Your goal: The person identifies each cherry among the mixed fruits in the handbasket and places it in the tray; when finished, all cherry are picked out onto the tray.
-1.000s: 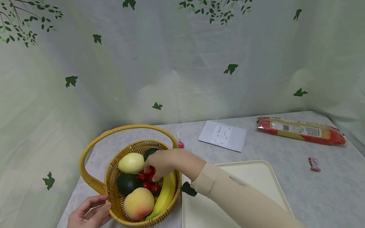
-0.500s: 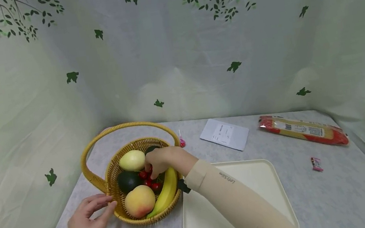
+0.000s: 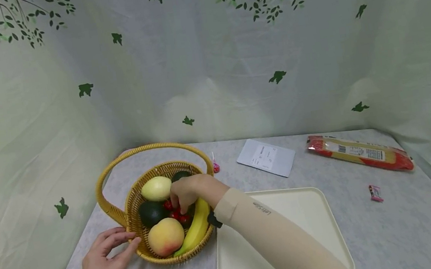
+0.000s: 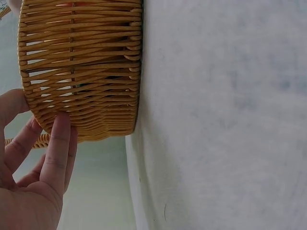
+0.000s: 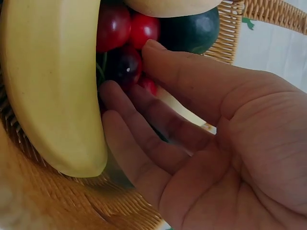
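Note:
A wicker basket [image 3: 182,258] with a tall handle holds fruit. My left hand [image 3: 103,263] is at its left rim, beside the foot of the handle; in the left wrist view, fairly straight fingers [image 4: 56,143] touch the woven wall. My right hand [image 3: 191,190] reaches down inside. Red and dark cherries [image 5: 125,67] lie between its thumb and bent fingers in the right wrist view. Around them are a banana [image 3: 196,229], a peach [image 3: 166,237], a pale yellow fruit [image 3: 156,188] and two dark green fruits, the nearer dark green fruit [image 3: 153,213] beside the peach.
A cream tray [image 3: 274,206] lies right of the basket, partly under the right sleeve. Behind stand a lollipop [image 3: 216,167], a grey labelled packet [image 3: 266,158] and a long red-and-gold package [image 3: 361,153]. A small pink wrapped candy [image 3: 376,193] lies at the right.
My right hand has sunk a little deeper among the cherries, its forearm shifting left. The left thumb and fingers have spread slightly apart at the rim. The whole view has shifted slightly.

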A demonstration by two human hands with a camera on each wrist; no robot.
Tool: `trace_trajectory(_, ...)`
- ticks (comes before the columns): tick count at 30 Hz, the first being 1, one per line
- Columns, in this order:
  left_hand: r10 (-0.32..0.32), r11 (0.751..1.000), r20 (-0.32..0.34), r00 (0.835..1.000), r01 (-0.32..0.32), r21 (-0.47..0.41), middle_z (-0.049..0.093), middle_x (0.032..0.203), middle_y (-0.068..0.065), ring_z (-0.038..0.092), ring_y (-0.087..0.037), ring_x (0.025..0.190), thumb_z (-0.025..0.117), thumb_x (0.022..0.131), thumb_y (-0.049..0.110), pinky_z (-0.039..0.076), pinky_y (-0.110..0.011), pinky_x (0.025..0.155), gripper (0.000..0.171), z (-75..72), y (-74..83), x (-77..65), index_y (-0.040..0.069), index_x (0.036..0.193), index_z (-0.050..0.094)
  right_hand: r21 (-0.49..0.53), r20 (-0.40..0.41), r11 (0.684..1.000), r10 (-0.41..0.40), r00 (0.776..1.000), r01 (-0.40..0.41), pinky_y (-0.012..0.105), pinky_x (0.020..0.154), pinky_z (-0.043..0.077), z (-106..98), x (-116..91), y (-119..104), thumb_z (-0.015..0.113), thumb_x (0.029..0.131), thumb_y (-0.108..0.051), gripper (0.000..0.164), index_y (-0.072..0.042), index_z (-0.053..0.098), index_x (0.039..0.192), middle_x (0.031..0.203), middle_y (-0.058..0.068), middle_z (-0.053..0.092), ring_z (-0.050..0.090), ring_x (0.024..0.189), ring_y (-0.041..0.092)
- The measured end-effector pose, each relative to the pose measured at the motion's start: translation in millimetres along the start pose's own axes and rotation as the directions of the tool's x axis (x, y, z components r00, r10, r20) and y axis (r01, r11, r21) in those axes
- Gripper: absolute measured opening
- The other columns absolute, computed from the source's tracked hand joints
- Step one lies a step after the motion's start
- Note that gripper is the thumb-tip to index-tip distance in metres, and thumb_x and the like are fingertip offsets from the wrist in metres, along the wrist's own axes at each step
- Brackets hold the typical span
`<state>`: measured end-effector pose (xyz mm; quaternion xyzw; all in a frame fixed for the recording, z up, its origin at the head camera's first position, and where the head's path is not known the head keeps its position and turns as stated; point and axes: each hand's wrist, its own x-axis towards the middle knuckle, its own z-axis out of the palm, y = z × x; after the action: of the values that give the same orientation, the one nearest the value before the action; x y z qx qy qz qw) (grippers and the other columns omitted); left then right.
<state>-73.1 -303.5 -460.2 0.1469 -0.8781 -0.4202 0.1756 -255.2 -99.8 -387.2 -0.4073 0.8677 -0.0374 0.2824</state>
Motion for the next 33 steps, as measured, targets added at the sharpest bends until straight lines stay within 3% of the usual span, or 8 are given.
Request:
trace_trajectory(8, -0.023, 1.000, 0.011, 1.000, 0.023, 0.019, 0.067, 0.117, 0.008, 0.061, 0.019, 0.090, 0.092, 0.089, 0.023, 0.057, -0.009, 0.069, 0.019, 0.7, -0.9, 0.3, 0.014, 0.104, 0.085, 0.104, 0.077, 0.994, 0.019, 0.997, -0.027, 0.019, 0.082, 0.058, -1.3, 2.8, -3.0, 0.079, 0.099, -0.012, 0.032, -0.020, 0.076, 0.130, 0.122, -0.006, 0.070, 0.062, 0.095, 0.006)
trace_trajectory(16, -0.009, 0.999, 0.022, 1.000, 0.009, 0.038, 0.068, 0.120, 0.002, 0.062, 0.018, 0.090, 0.091, 0.090, 0.025, 0.053, -0.005, 0.074, 0.019, 0.8, -0.9, 0.2, 0.015, 0.105, 0.084, 0.124, 0.080, 0.991, 0.034, 0.996, -0.044, 0.021, 0.077, 0.059, -0.9, 4.0, -4.9, 0.079, 0.098, -0.009, 0.022, -0.018, 0.077, 0.118, 0.107, -0.007, 0.067, 0.060, 0.084, 0.006)
trace_trajectory(23, -0.029, 0.999, 0.031, 0.999, 0.027, 0.041, 0.068, 0.120, 0.003, 0.062, 0.017, 0.091, 0.090, 0.090, 0.025, 0.050, -0.002, 0.080, 0.020, 1.4, 0.1, 1.0, 0.015, 0.106, 0.084, 0.101, 0.062, 0.994, 0.037, 0.997, -0.043, 0.021, 0.076, 0.058, 0.5, 6.8, -5.4, 0.080, 0.099, -0.016, 0.009, -0.018, 0.076, 0.107, 0.100, -0.007, 0.066, 0.061, 0.082, 0.007)
trace_trajectory(27, -0.039, 0.999, 0.035, 0.999, 0.038, 0.037, 0.068, 0.120, 0.004, 0.062, 0.017, 0.091, 0.091, 0.090, 0.026, 0.050, -0.002, 0.080, 0.021, 0.9, -0.1, 1.2, 0.015, 0.107, 0.084, 0.073, 0.053, 0.996, 0.040, 0.998, -0.044, 0.022, 0.079, 0.061, -1.2, 5.6, -7.1, 0.079, 0.100, -0.018, 0.007, -0.017, 0.076, 0.107, 0.097, -0.007, 0.069, 0.067, 0.084, 0.007)
trace_trajectory(33, -0.026, 1.000, 0.030, 0.999, 0.025, 0.018, 0.068, 0.117, 0.010, 0.064, 0.016, 0.091, 0.091, 0.090, 0.026, 0.053, -0.004, 0.079, 0.021, -0.2, -1.5, 1.4, 0.015, 0.107, 0.084, -0.010, -0.002, 1.000, 0.007, 1.000, -0.007, 0.020, 0.073, 0.057, -4.8, -2.3, -6.4, 0.077, 0.103, -0.023, 0.007, -0.016, 0.078, 0.104, 0.092, -0.006, 0.076, 0.070, 0.084, 0.007)
